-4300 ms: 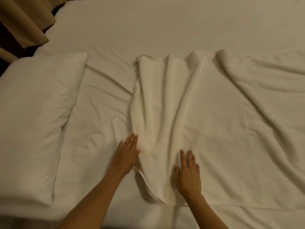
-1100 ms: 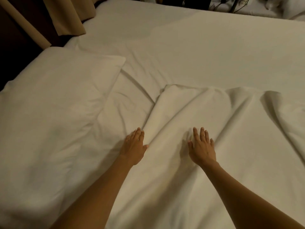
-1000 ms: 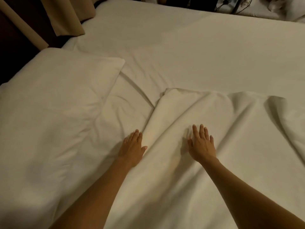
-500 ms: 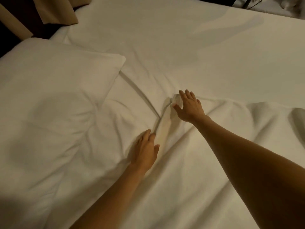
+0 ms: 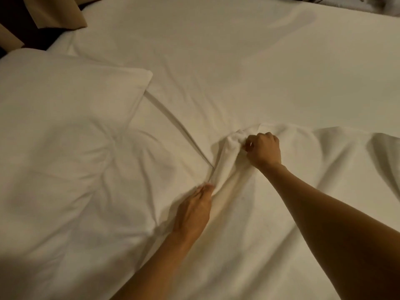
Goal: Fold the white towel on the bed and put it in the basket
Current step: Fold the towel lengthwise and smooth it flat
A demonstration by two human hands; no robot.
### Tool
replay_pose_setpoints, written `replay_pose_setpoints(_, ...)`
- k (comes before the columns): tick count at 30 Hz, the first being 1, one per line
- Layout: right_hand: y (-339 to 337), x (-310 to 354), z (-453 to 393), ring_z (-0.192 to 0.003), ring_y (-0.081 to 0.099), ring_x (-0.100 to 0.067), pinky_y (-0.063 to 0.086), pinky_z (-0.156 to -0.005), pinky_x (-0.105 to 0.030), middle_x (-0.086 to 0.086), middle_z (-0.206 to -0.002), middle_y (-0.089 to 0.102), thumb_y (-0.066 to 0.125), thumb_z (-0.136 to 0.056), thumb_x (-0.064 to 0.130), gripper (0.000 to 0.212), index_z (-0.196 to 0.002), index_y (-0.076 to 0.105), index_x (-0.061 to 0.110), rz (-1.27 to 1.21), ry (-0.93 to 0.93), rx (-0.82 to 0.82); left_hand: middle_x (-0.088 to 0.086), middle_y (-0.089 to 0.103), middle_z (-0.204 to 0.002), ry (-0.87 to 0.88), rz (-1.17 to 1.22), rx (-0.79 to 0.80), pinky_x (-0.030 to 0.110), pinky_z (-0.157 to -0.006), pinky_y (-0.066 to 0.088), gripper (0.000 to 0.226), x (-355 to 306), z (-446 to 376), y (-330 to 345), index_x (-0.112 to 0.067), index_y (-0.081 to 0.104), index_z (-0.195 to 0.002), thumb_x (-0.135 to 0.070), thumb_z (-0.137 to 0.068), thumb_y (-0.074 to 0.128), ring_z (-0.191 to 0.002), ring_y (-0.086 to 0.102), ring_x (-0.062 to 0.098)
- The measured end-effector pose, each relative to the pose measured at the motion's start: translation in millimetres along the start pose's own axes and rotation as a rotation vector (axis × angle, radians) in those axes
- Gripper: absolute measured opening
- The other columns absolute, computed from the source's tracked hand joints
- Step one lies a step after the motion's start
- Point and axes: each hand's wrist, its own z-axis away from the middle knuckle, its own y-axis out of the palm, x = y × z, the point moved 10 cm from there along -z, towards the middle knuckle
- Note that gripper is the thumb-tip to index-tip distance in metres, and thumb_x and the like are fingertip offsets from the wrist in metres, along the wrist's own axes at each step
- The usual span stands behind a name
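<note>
The white towel point(image 5: 270, 213) lies spread over the bed point(image 5: 216, 61), reaching from the middle to the right edge of the view. My right hand point(image 5: 263, 151) grips the towel's far left corner, with its fingers curled round a bunch of cloth. My left hand point(image 5: 193, 211) lies with straight fingers along the towel's left edge, nearer to me, its fingertips touching the fold. No basket is in view.
A large white pillow point(image 5: 65, 137) fills the left side of the bed. A beige curtain point(image 5: 58, 11) hangs at the far left corner. Dark objects show beyond the bed's far right edge. The far half of the sheet is smooth.
My right hand slid from the towel's middle to its far left corner and closed on it. My left hand moved nearer to me along the left edge. The view shifted left.
</note>
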Motion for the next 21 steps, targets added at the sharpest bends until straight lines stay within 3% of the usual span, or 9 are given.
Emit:
replay_pose_setpoints(2, -3, -19, 10, -0.087, 0.051, -0.032, 0.039, -0.073, -0.033, -0.012, -0.078, 0.067, 0.054, -0.080, 0.002, 0.022, -0.081, 0.073, 0.013, -0.042, 0.037, 0.017, 0.007, 0.075, -0.104, 0.053, -0.041, 0.019, 0.029, -0.076, 0.057, 0.024, -11, 6, 7, -0.014, 0.074, -0.098, -0.019, -0.079, 0.061, -0.094, 0.072, 0.018)
replay_pose_setpoints(4, -8, -34, 15, -0.089, 0.051, -0.033, 0.038, -0.068, -0.032, -0.014, -0.080, 0.066, 0.053, -0.083, 0.006, 0.020, -0.085, 0.072, 0.012, -0.067, 0.080, -0.003, 0.011, 0.071, -0.113, 0.011, -0.024, 0.056, 0.031, -0.081, 0.057, 0.028, -9, 10, 15, -0.016, 0.075, -0.096, -0.026, -0.084, 0.051, -0.101, 0.070, 0.022)
replay_pose_setpoints(7, -22, -44, 13, -0.092, 0.053, -0.033, 0.046, -0.069, -0.039, -0.014, -0.085, 0.065, 0.049, -0.087, 0.015, 0.017, -0.091, 0.065, 0.010, -0.137, 0.153, -0.111, 0.017, 0.068, -0.117, -0.073, 0.046, 0.006, 0.030, -0.084, 0.055, 0.015, -3, 9, 9, -0.013, 0.071, -0.093, -0.018, -0.088, 0.057, -0.109, 0.066, 0.027)
replay_pose_setpoints(9, -28, -38, 7, -0.097, 0.054, -0.032, 0.048, -0.076, -0.041, -0.012, -0.094, 0.066, 0.046, -0.091, 0.029, 0.026, -0.100, 0.062, 0.011, -0.223, 0.165, -0.156, 0.016, 0.071, -0.110, -0.087, 0.065, -0.032, 0.027, -0.080, 0.055, 0.007, -4, 7, 3, -0.011, 0.067, -0.092, -0.011, -0.086, 0.063, -0.106, 0.067, 0.026)
replay_pose_setpoints(13, -16, 0, -4, -0.097, 0.060, -0.031, 0.050, -0.080, -0.040, -0.011, -0.101, 0.069, 0.040, -0.088, 0.057, 0.055, -0.106, 0.064, 0.011, -0.248, 0.003, 0.007, 0.010, 0.073, -0.107, -0.124, 0.111, 0.042, 0.028, -0.074, 0.056, 0.029, -1, 9, 8, -0.008, 0.063, -0.111, -0.017, -0.084, 0.069, -0.095, 0.071, 0.024)
replay_pose_setpoints(17, 12, 5, -1, -0.085, 0.060, -0.029, 0.042, -0.068, -0.031, -0.009, -0.090, 0.064, 0.061, -0.083, 0.042, 0.037, -0.090, 0.064, 0.006, -0.094, -0.041, 0.223, 0.005, 0.076, -0.086, -0.066, 0.047, 0.072, 0.023, -0.061, 0.056, 0.041, -7, 14, 11, -0.011, 0.066, -0.107, -0.015, -0.069, 0.082, -0.075, 0.073, 0.018)
replay_pose_setpoints(19, 20, 2, 2, -0.087, 0.059, -0.030, 0.036, -0.064, -0.029, -0.007, -0.088, 0.059, 0.062, -0.084, 0.030, 0.022, -0.086, 0.060, 0.008, -0.092, -0.042, 0.284, 0.002, 0.074, -0.073, -0.074, 0.043, 0.070, 0.021, -0.053, 0.053, 0.040, -6, 15, 12, -0.013, 0.066, -0.102, -0.011, -0.066, 0.083, -0.064, 0.071, 0.016)
replay_pose_setpoints(21, 20, 3, 3, -0.087, 0.059, -0.030, 0.035, -0.062, -0.029, -0.008, -0.091, 0.059, 0.060, -0.084, 0.023, 0.015, -0.089, 0.061, 0.009, -0.039, -0.071, 0.306, 0.005, 0.073, -0.076, -0.120, 0.097, 0.063, 0.026, -0.056, 0.054, 0.031, 0, 13, 12, -0.013, 0.064, -0.104, -0.009, -0.075, 0.075, -0.069, 0.070, 0.021)
